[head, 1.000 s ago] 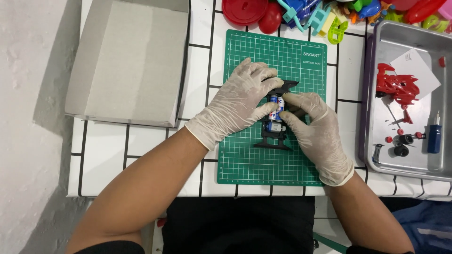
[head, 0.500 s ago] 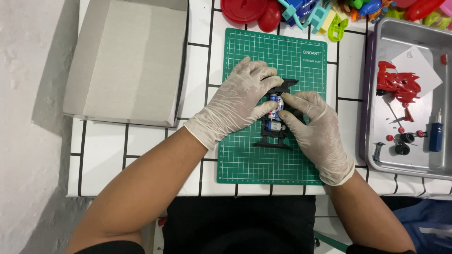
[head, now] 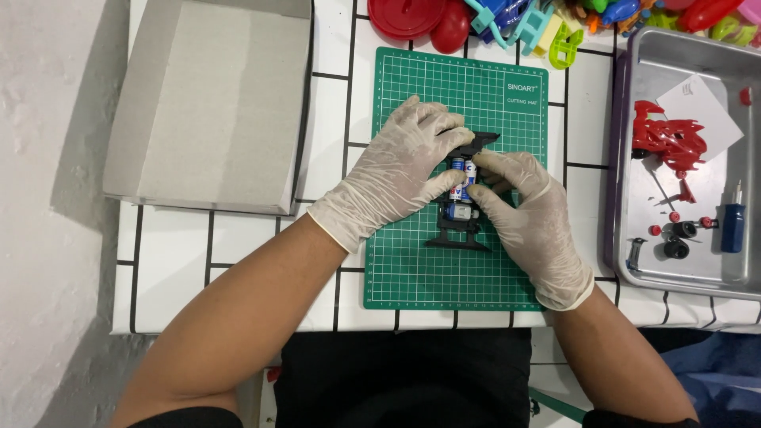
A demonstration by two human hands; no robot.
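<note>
Both my hands wear pale latex gloves and meet over a small black toy car chassis [head: 458, 226] lying on a green cutting mat [head: 412, 261]. My left hand [head: 400, 170] grips the chassis from the left, its thumb against the blue-and-white batteries [head: 461, 170] seated in it. My right hand [head: 527, 218] holds the chassis from the right, fingertips pressing on the batteries. A small motor shows at the chassis's near end.
A grey cardboard box lid [head: 210, 103] lies left on the white tiled table [head: 238, 238]. A metal tray [head: 737, 273] at right holds a red car body [head: 670, 139], small wheels, a blue screwdriver [head: 733, 222] and paper. Colourful plastic toys [head: 547, 28] line the far edge.
</note>
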